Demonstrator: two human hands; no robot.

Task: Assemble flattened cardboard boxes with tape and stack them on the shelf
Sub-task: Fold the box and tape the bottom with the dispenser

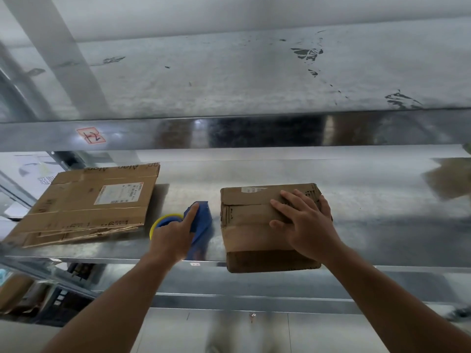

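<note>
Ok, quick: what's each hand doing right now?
Left hand: gripping the blue tape dispenser, index finger stretched along its top.
Right hand: open, fingers spread flat on top of the assembled box.

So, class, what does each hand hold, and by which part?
The left hand grips the tape gun round its blue body, forefinger along the top. The right hand lies flat on top of the box, gripping nothing.

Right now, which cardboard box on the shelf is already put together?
The box under the right hand: it has full height, while the cardboard on the left lies flat.
</note>
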